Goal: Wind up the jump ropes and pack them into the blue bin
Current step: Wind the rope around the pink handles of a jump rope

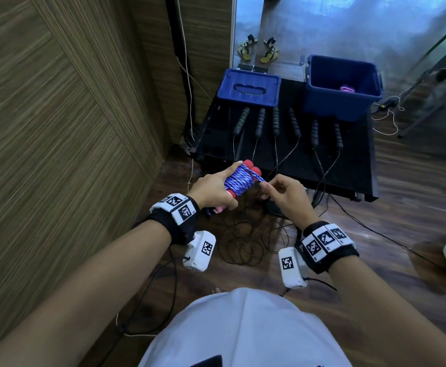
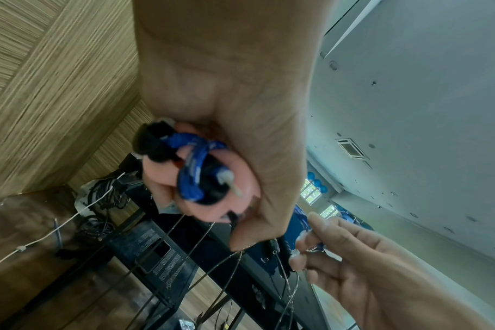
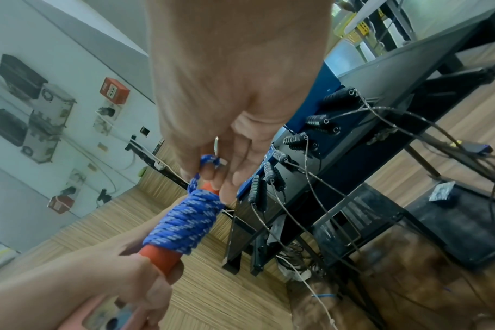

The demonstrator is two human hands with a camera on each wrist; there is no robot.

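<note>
My left hand (image 1: 214, 188) grips a pair of red foam handles (image 1: 251, 168) with blue-and-white rope (image 1: 239, 181) wound tightly round them, its index finger lying straight along the bundle. In the left wrist view the pink handle butts (image 2: 212, 189) sit in the palm. My right hand (image 1: 282, 193) pinches the loose end of the blue rope (image 3: 209, 161) just beside the bundle's far end. The open blue bin (image 1: 343, 86) stands at the back right of a low black table (image 1: 354, 165), with a pink coil (image 1: 347, 88) inside it.
The bin's blue lid (image 1: 248, 87) lies at the table's back left. Several black-handled jump ropes (image 1: 276, 123) lie in a row on the table, their thin wires hanging into a coil on the wooden floor (image 1: 245, 245). A wood-panelled wall (image 1: 57, 115) stands to the left.
</note>
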